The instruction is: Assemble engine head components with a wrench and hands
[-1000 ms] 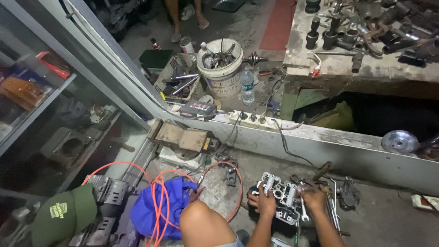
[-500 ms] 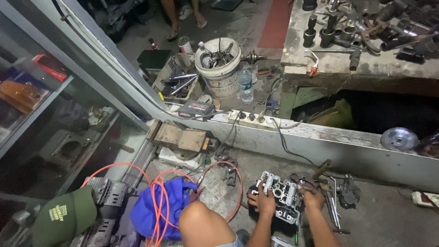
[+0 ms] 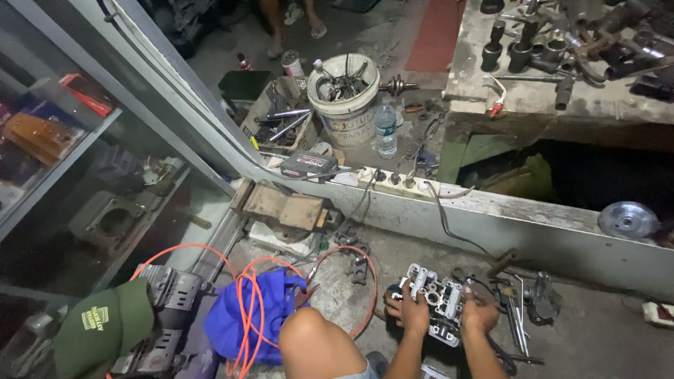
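Left hand (image 3: 411,314) and right hand (image 3: 479,316) clamp opposite sides of the cylinder head (image 3: 437,302) on the floor: judged heavy, rigid cast metal, possibly oily, best gripped by its flanks.

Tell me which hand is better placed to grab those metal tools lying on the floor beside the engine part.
Right hand. It rests on the engine part's right side, next to the metal tools; the left hand is on the far side.

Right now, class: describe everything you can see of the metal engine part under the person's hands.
The engine part is a blocky grey metal casting, seemingly a cylinder head, with round bores and bolt holes on its upper face. It looks oily and worn. It lies on the concrete floor beside scattered hand tools. The left hand grips its left side, the right hand its right.
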